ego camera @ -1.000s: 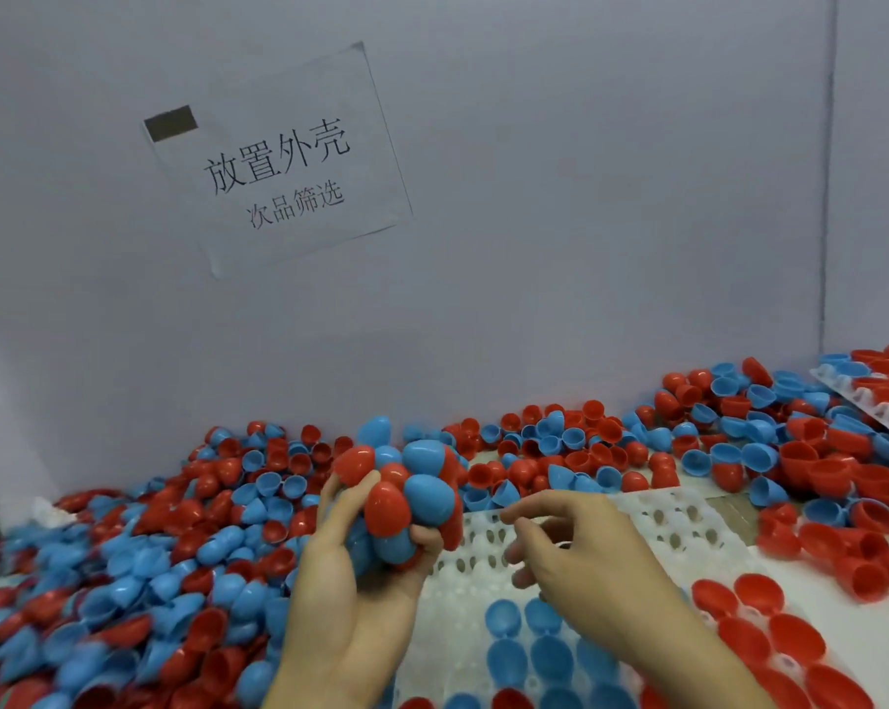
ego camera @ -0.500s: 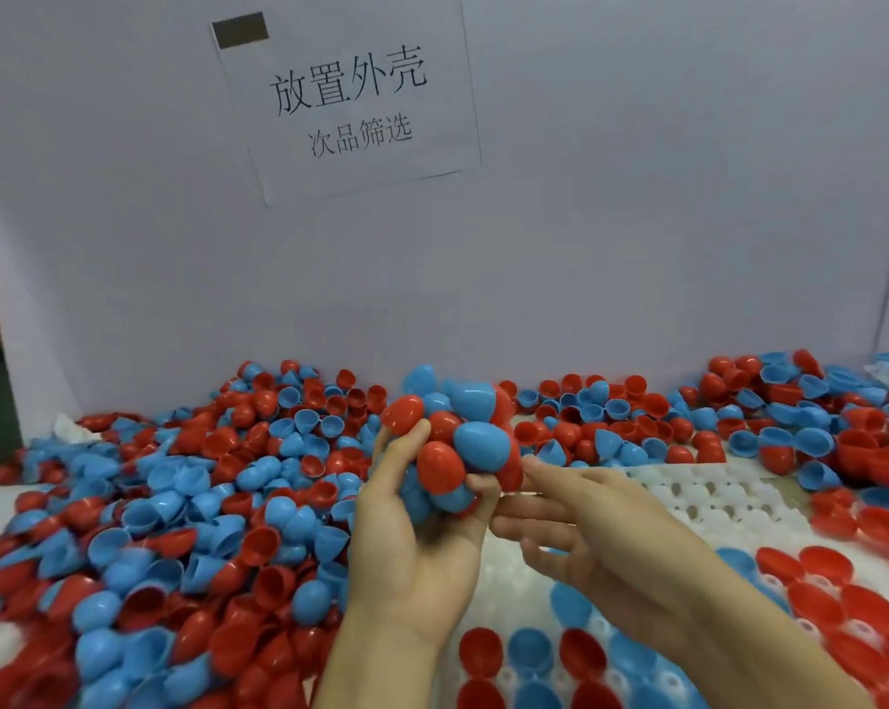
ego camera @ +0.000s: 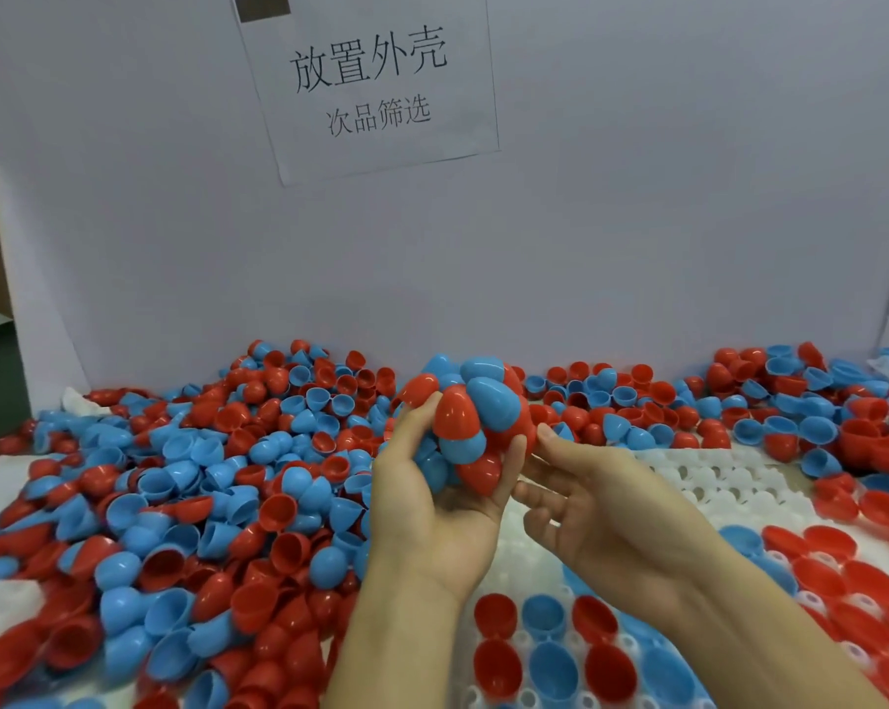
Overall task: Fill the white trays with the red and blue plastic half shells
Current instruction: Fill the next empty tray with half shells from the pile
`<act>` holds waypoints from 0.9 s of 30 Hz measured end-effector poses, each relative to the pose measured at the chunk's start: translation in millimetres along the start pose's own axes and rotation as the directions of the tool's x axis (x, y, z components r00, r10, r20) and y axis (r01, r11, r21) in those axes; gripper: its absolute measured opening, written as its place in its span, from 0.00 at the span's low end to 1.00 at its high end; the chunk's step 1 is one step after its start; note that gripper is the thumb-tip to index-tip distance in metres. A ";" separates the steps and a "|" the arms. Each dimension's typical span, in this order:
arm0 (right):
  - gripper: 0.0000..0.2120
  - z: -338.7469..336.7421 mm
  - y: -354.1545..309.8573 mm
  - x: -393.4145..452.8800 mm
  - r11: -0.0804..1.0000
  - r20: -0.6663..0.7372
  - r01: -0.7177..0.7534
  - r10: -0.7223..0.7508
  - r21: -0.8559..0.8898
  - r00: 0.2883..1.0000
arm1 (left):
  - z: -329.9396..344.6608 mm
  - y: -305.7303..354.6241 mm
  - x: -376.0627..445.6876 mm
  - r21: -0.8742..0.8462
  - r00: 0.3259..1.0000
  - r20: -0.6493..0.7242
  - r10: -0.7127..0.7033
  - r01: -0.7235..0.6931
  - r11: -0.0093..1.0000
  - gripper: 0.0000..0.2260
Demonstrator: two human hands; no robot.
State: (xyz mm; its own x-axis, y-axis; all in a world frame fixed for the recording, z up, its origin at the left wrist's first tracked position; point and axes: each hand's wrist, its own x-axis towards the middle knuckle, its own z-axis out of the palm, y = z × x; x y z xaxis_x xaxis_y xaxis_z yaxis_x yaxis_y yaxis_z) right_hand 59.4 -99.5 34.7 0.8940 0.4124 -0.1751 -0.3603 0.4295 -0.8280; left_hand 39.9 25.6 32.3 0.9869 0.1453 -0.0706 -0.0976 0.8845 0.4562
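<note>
Your left hand (ego camera: 432, 509) is cupped round a big clump of red and blue half shells (ego camera: 470, 422), held up over the loose pile (ego camera: 201, 478). Your right hand (ego camera: 601, 509) is open, fingertips touching the clump, just above the part-filled white tray (ego camera: 708, 478) on the worktop.

factory sorting station | shell heap (ego camera: 186, 493) | white tray (ego camera: 729, 473) | wall sign (ego camera: 370, 79)

A white paper sign (ego camera: 370, 84) with black Chinese characters hangs on the pale grey wall (ego camera: 636, 222), a dark tape strip (ego camera: 262, 6) at its top-left corner.
</note>
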 end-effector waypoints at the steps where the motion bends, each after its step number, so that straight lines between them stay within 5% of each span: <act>1: 0.10 -0.7 1.0 0.7 0.999 0.004 0.018 -0.018 -0.033 1.000 | 0.1 -0.2 -0.3 0.021 1.000 -0.003 0.000 0.000 1.000 0.24; 12: 0.19 7.5 6.8 -0.7 0.948 -0.006 0.154 -0.162 -0.278 0.987 | -6.3 -4.5 5.0 0.293 0.989 -0.067 0.129 -0.104 0.950 0.26; 14: 0.18 9.4 7.6 -1.5 0.920 -0.003 0.200 -0.213 -0.338 0.977 | -8.0 -6.1 6.5 0.281 0.986 -0.087 0.140 -0.110 0.953 0.26; 19: 0.14 10.0 10.4 0.9 0.805 -0.005 0.333 -0.385 -0.491 0.923 | -11.5 -8.2 10.0 0.129 0.963 -0.186 0.195 -0.173 0.976 0.09; 27: 0.14 8.5 12.8 5.4 0.696 0.052 0.424 -0.488 -0.579 0.872 | -14.2 -5.5 12.0 -0.039 0.953 -0.269 0.139 -0.155 0.987 0.08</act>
State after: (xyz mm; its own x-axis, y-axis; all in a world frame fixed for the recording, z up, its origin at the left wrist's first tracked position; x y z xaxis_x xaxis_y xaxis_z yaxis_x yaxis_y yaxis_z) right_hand 57.3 -84.9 27.7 0.9411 0.1915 0.2786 0.2823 0.0083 -0.9593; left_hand 50.4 28.8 16.3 0.8923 0.3810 -0.2421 -0.2547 0.8677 0.4269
